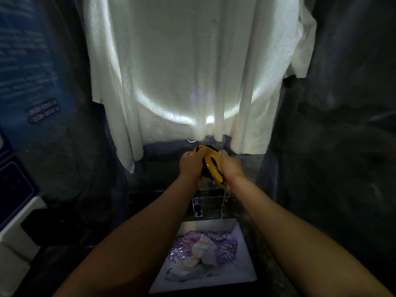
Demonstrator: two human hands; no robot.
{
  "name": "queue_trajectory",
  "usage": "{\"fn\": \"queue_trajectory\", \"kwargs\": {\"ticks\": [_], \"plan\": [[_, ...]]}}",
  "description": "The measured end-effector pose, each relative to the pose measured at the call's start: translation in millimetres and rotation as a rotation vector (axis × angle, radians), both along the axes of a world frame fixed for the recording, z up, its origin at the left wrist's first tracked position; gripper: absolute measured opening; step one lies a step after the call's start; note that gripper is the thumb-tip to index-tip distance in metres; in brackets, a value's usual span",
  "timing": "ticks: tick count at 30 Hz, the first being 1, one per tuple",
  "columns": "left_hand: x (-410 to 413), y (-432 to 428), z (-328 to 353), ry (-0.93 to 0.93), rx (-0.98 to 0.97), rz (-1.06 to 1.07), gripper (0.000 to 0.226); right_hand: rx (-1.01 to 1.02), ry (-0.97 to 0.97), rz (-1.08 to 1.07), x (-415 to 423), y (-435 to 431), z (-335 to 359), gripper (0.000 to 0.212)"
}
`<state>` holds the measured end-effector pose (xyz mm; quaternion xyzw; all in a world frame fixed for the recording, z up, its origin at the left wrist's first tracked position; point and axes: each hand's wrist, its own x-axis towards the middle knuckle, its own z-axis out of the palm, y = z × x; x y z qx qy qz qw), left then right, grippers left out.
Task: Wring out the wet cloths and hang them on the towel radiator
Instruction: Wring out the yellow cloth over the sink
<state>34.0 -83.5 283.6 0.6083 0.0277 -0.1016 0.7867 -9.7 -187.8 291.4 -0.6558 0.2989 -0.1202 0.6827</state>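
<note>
Above sink, at 12 o'clock from it, step in hand as I judge: wringing. Left hand and right hand grip one yellow-black cloth, fingers curled tight round it; right one blurred. Water thread falls at 6 o'clock, beside tap.

Next move, I think: twist until drip stops, then lift to 12 o'clock and find free bar. Radiator itself not visible; white towels hang there.

Count: one cloth in hands; heap of cloths in sink, at least two, exact number unclear; towels, at least two; one tap.
</note>
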Motion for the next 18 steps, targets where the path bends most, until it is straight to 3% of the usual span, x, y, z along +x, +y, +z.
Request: {"fn": "queue_trajectory", "kwargs": {"ticks": [2, 6, 11, 18], "plan": [[0.7, -1.8, -2.0, 0.002, 0.025, 0.017, 0.050, -0.220, -0.004, 0.001, -1.5, 2.5, 3.8, 0.028], [0.6, -3.9, -5.7, 0.061, -0.008, 0.034, 0.043, -0.493, 0.006, 0.070, -2.2, 0.5, -2.4, 0.035], [-7.1, -4.8, -2.4, 0.120, -0.052, 0.045, 0.018, -0.601, -0.059, 0.058, -2.1, 5.9, -9.4, 0.043], [-3.3, -5.7, -9.3, 0.168, 0.006, 0.076, 0.013, -0.689, -0.122, 0.058, -7.0, 6.2, -19.5, 0.048]]}}
